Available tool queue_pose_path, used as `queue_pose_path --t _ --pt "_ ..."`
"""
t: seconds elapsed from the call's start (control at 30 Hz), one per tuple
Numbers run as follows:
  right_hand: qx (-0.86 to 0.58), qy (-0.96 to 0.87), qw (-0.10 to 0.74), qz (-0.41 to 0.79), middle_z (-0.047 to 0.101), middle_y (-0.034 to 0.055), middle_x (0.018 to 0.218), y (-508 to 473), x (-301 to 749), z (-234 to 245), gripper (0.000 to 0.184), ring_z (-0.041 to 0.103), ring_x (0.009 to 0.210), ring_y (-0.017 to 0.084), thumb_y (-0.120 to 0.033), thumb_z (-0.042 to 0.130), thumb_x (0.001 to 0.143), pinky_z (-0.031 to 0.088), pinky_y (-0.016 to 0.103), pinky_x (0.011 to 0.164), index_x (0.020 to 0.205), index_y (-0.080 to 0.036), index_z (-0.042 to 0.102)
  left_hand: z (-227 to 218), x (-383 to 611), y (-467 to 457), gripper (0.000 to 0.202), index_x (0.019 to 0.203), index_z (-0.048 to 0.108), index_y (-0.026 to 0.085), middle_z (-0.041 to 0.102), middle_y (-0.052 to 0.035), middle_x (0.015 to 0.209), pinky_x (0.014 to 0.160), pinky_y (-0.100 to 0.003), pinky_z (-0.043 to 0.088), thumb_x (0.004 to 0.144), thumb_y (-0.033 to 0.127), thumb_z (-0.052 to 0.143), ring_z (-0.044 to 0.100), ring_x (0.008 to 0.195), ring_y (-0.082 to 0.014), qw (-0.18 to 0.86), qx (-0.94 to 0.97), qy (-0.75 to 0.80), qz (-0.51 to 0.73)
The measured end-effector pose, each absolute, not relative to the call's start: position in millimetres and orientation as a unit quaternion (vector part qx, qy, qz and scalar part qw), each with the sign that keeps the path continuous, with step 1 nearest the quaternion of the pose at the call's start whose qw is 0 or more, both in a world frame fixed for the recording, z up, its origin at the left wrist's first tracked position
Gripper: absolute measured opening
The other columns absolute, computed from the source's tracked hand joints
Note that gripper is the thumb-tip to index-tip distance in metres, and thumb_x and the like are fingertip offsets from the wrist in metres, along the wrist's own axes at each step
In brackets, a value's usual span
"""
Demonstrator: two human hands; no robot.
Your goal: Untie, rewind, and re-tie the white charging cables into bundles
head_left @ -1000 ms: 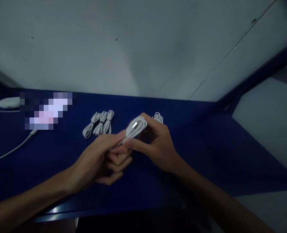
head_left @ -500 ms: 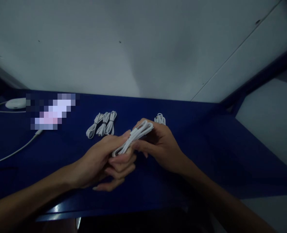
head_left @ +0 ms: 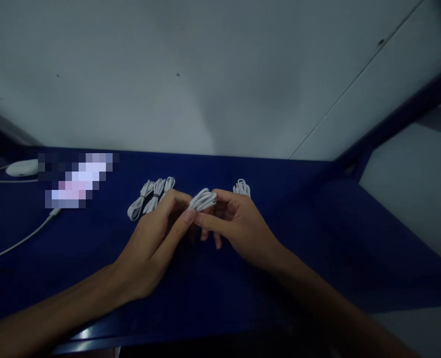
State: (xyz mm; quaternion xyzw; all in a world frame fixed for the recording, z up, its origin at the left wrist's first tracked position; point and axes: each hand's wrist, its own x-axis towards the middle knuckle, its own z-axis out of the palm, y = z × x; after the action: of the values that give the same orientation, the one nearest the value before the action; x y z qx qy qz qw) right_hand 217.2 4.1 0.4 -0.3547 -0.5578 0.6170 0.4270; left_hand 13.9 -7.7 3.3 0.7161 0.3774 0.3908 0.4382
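A coiled white cable [head_left: 204,199] is held between both hands above the blue table. My left hand [head_left: 157,231] pinches its left end between thumb and fingers. My right hand [head_left: 243,219] grips the coil from the right, with the thumb in front and some fingertips hanging below. Part of the coil is hidden by the fingers. Behind my left hand lie three bundled white cables [head_left: 140,201] side by side, partly covered by the hand. Another bundle of white cable [head_left: 242,188] rests beyond my right hand, its lower part hidden.
On the left is a blurred-out device with a lit screen [head_left: 80,180], with a white charging cord [head_left: 30,237] running from it. A white rounded object [head_left: 22,168] sits beside it. A pale wall [head_left: 138,99] rises behind the blue table [head_left: 205,298].
My left hand has moved up and now pinches the coil's end instead of cradling it. The coil is turned and shows less of its length. The view has shifted slightly.
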Motion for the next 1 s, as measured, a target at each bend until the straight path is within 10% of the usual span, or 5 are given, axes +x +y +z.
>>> queue_pose_path --t 1.0 --pt "-0.333 -0.485 0.398 0.704 0.074 0.0043 0.081 6.7 215.2 3.1 0.029 0.07 0.062 0.012 -0.037 0.064 0.111 0.05 0.018 0.048 0.096 -0.016 0.078 -5.3 11.6 -5.4 0.021 0.105 0.061 0.023 0.065 0.0023 0.082 0.064 -0.027 0.051 0.118 0.038 0.055 0.058 0.068 -0.0135 0.493 0.645 0.371 0.451"
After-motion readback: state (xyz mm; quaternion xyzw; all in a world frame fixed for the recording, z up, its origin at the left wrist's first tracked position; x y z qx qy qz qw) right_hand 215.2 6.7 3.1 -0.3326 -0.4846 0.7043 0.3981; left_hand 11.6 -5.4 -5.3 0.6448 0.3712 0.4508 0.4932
